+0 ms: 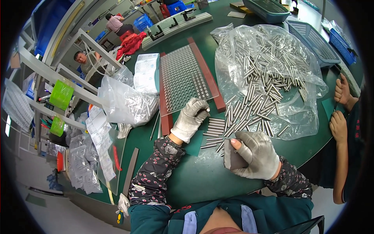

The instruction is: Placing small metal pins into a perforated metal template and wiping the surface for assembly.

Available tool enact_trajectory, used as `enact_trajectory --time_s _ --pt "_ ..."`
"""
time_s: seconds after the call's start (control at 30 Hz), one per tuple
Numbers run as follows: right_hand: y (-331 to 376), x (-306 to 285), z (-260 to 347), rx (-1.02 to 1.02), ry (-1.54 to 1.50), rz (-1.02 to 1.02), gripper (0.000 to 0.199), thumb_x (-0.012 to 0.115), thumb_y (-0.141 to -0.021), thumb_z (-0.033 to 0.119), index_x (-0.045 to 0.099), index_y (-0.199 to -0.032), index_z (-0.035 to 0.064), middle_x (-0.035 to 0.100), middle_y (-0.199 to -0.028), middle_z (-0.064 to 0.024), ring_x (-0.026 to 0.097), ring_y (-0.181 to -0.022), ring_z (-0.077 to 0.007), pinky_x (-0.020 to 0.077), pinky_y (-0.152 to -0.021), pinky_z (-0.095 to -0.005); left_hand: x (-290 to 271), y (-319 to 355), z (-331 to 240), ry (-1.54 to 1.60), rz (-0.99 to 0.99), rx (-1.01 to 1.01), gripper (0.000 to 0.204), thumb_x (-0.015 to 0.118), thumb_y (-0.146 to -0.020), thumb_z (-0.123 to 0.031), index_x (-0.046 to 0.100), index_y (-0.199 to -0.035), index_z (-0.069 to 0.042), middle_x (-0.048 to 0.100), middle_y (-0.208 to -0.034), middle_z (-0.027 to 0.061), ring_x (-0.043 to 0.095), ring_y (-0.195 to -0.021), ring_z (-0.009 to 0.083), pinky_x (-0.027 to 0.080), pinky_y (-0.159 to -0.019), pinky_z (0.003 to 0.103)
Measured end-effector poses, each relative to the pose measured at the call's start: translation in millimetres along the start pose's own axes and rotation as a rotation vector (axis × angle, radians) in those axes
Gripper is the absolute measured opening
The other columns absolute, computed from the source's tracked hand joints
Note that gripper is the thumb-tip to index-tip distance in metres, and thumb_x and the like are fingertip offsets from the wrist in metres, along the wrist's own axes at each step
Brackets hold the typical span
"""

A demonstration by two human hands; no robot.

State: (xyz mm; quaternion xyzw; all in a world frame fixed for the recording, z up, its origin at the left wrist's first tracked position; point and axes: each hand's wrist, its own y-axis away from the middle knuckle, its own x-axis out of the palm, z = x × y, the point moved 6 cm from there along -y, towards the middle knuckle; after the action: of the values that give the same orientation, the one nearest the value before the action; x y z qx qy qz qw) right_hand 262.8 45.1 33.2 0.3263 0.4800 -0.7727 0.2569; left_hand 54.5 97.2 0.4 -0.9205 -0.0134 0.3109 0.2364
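Note:
My left hand (pixel 189 120), in a white work glove, is closed around a small metal pin whose round end (pixel 208 110) peeks out by the fingers. It is beside the near right corner of a clear plate with rows of round holes (pixel 180 76). My right hand (pixel 259 154), gloved with the thumb tip bare, grips a dark grey block (pixel 233 156), perhaps a sanding block. Between my hands lies a neat row of metal pins (pixel 216 126). Beyond my right hand, a big heap of loose pins (pixel 269 82) spreads over a clear plastic bag (pixel 304 121).
Reddish-brown bars (pixel 206 74) support the holed plate. Left of it are a bag of pins (pixel 128 103), printed sheets (pixel 146 74) and a white rack (pixel 78 91). Blue baskets (pixel 315 43) stand at the far right. A co-worker's hands (pixel 339 105) are at the right table edge.

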Motion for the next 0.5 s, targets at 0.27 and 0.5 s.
enact_trajectory --time_s 0.27,0.5 --pt "-1.0 0.2 1.0 -0.003 -0.029 0.03 0.071 0.066 -0.066 0.041 0.041 -0.124 0.0078 0.054 -0.105 -0.0151 0.056 -0.091 -0.0297 0.0427 -0.075 -0.0412 -12.4 -3.3 -4.5 0.402 -0.104 -0.32 0.025 0.057 -0.079 0.004 0.055 -0.102 -0.005 0.057 -0.085 0.0 0.053 -0.074 0.0067 0.045 -0.067 0.02" --pt "1.2 1.9 1.5 -0.011 -0.028 0.034 0.075 0.066 -0.064 0.042 0.04 -0.125 0.0075 0.054 -0.104 -0.0154 0.056 -0.089 -0.0302 0.0434 -0.073 -0.0414 -65.7 -75.6 22.6 0.08 -0.34 -0.165 0.022 0.056 -0.078 0.0 0.056 -0.099 -0.006 0.056 -0.075 0.0008 0.05 -0.066 0.006 0.042 -0.061 0.02"
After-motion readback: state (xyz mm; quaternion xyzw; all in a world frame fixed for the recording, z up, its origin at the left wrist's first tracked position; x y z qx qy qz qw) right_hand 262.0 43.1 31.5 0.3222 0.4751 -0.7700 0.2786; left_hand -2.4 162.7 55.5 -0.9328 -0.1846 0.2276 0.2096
